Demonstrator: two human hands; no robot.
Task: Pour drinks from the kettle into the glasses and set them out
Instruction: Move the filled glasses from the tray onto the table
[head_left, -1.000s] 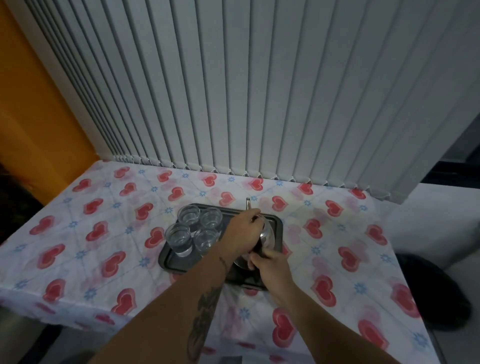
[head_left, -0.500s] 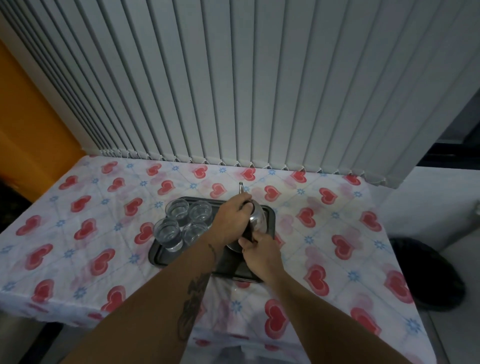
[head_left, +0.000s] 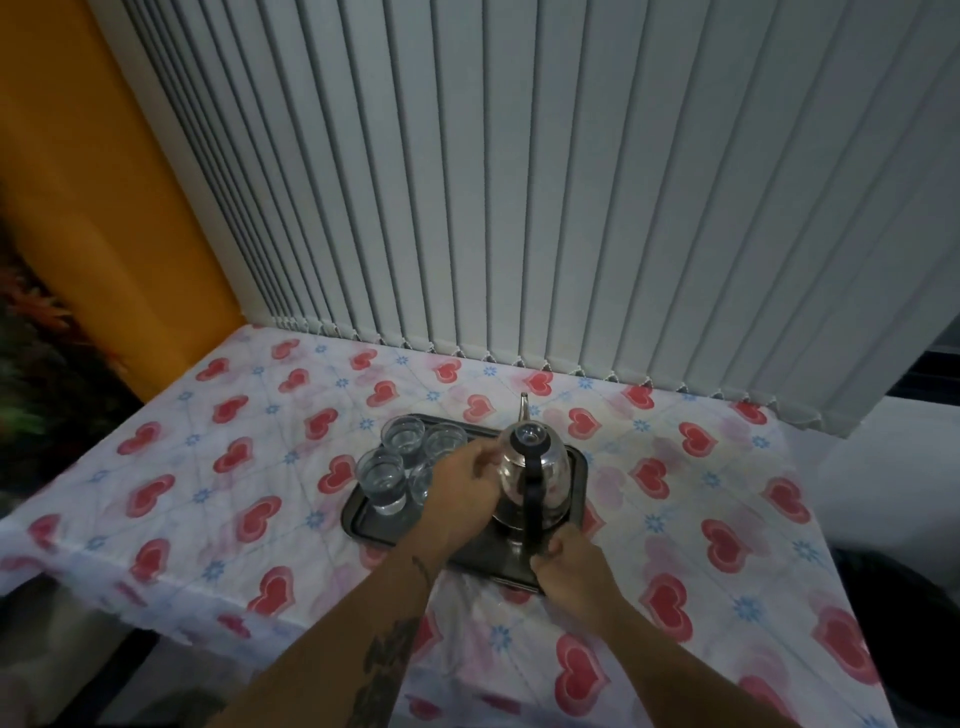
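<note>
Both hands on the kettle, glasses parked just left of them

The kettle (head_left: 535, 470) is a shiny rounded steel one with a black lid ring, a thin spout pointing away from the person and a long black handle running back toward them; it sits on the dark tray (head_left: 363, 519) on the heart-print bench (head_left: 208, 467). The right hand (head_left: 571, 574) is closed around the near end of the handle, while the left hand (head_left: 467, 488) is curled loosely against the kettle's left side, fingers half open. Four clear glasses (head_left: 410, 467) cluster on the tray just beyond and left of the left hand. Half a second ago the left hand was draped over the lid and hid most of the kettle; now it's slid off to the side, so the top shows.
</note>
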